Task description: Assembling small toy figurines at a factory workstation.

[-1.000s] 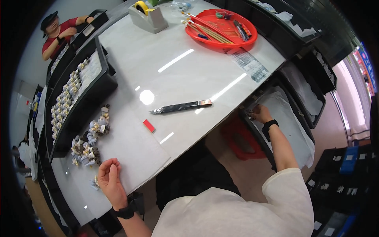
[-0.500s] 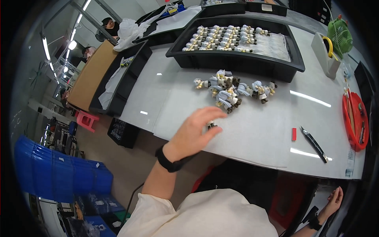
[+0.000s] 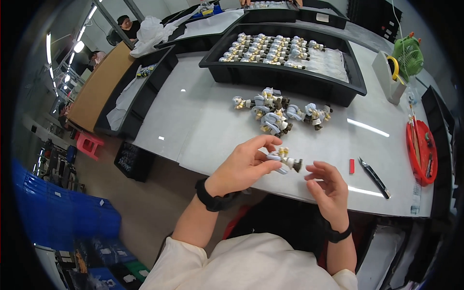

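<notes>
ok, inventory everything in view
Table: 1, pale grey, centre
Held figurine: 1, blue-white, near table edge
Loose figurines: several, overlapping, blue-white, centre
Large tray: 1, black, far tabletop
Tray figurines: many, blue-white, inside it
Knife: 1, black, right tabletop
Block: 1, red, beside knife
Dish: 1, red, right edge
Tape dispenser: 1, grey, beyond dish
Fan: 1, green, beside dispenser
Side tray: 1, black, table's left
Stool: 1, red, left floor
People: 2+, upper left
Left hand: 1, bare, holding figurine
Right hand: 1, bare, beside figurine's feet
</notes>
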`<state>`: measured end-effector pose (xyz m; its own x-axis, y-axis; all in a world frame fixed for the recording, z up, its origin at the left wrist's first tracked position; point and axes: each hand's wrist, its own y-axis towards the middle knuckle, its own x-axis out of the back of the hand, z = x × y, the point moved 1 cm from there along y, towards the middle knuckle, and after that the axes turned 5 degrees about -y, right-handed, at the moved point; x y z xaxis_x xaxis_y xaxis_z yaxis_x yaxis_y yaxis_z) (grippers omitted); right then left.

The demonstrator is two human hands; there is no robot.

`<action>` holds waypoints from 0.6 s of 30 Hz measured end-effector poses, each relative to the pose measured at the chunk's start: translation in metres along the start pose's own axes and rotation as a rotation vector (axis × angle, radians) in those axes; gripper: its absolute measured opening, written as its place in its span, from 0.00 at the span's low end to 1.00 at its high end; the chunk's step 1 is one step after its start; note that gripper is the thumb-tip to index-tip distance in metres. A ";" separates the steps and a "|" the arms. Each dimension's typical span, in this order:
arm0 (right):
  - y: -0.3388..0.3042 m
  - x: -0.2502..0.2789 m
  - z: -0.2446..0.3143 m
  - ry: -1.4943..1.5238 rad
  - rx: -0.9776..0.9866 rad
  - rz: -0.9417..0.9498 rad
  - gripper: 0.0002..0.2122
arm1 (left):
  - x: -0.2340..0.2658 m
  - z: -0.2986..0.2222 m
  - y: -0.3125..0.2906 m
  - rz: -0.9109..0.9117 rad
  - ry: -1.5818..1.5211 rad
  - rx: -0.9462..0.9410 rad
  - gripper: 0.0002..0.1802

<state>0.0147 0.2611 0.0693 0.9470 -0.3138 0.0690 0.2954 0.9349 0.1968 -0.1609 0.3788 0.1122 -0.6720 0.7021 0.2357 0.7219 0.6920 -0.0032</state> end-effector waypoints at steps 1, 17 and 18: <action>0.005 -0.006 0.003 0.083 -0.029 0.005 0.16 | -0.008 -0.001 0.002 -0.013 -0.310 0.075 0.19; 0.011 -0.004 -0.015 0.026 0.116 -0.172 0.13 | -0.053 0.042 0.040 -0.024 -0.866 0.113 0.16; 0.010 -0.003 -0.016 0.048 0.073 -0.144 0.13 | -0.053 0.043 0.040 -0.026 -0.864 0.130 0.16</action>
<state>0.0166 0.2740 0.0555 0.9007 -0.4342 -0.0113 0.4206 0.8655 0.2720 -0.1040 0.3765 0.0577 -0.6165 0.5307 -0.5816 0.7152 0.6864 -0.1318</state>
